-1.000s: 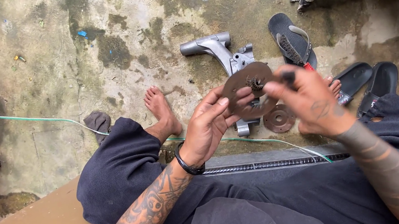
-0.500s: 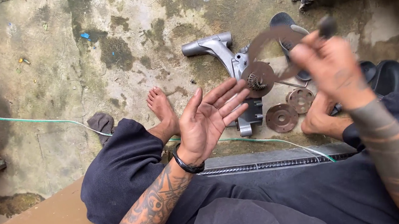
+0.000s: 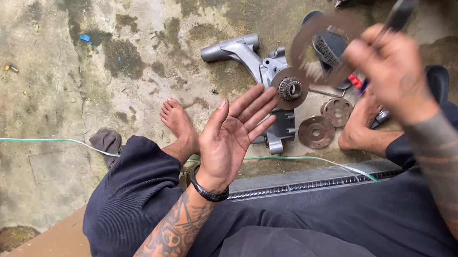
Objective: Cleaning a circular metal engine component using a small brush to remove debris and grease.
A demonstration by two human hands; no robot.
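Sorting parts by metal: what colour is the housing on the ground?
Silver-grey housing, clearest in the head view.

1. Two hands: the left hand (image 3: 230,137) open and empty, palm up; the right hand (image 3: 390,69) raised and blurred, gripping things.
2. Four round metal discs: one blurred disc (image 3: 311,52) held up in the right hand, one geared disc (image 3: 290,89) on the housing, two rusty discs (image 3: 316,132) and (image 3: 336,111) on the ground.
3. One grey cast-metal housing (image 3: 250,58).
4. One dark-handled tool (image 3: 398,14), in the right hand.
5. Two bare feet: (image 3: 179,125) and (image 3: 358,126).
6. One wire brush (image 3: 324,50), on a sandal.
7. One green cord (image 3: 37,138).
8. One dark rag (image 3: 107,141).
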